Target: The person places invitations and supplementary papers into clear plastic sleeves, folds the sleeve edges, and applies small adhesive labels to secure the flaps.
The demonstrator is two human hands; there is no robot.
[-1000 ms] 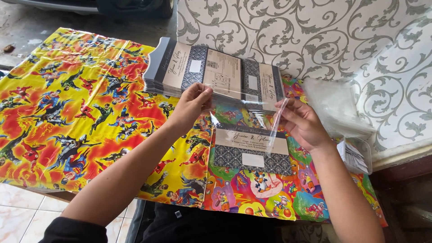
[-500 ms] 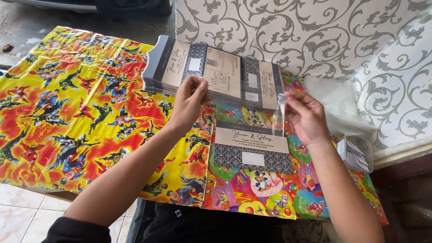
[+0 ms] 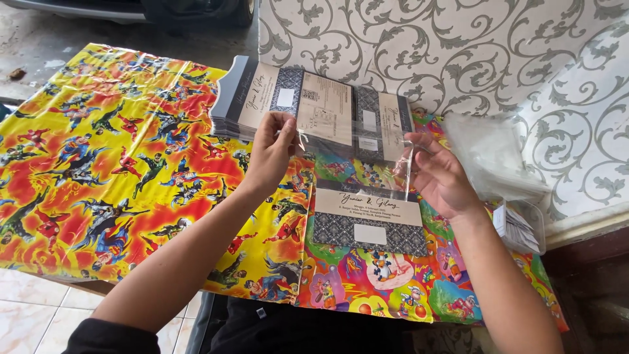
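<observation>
Nearest: one flat card [image 3: 369, 221] with cream upper band and grey patterned lower band lies face up on the bright cartoon-printed table cover [image 3: 98, 164], between the forearms, untouched.

Above it, a clear thin plastic sleeve [image 3: 357, 154] is held up in the air. Left hand [image 3: 270, 155] pinches its left edge between thumb and fingertips; right hand [image 3: 440, 176] holds the right edge, fingers loosely curled, thumb on the film.

Step in hand, as judged: stretching the sleeve and finding its mouth. Next move likely calls for parting the two film layers without creasing them.

Farther: stack of like cards [image 3: 308, 108] fanned by the grey scroll-patterned wall [image 3: 472, 59]; pile of clear sleeves [image 3: 488, 157] at right.

Hard to make out: the sleeve's open end and outline, nearly invisible. Small plastic tub [image 3: 524, 226] contents unclear.
</observation>
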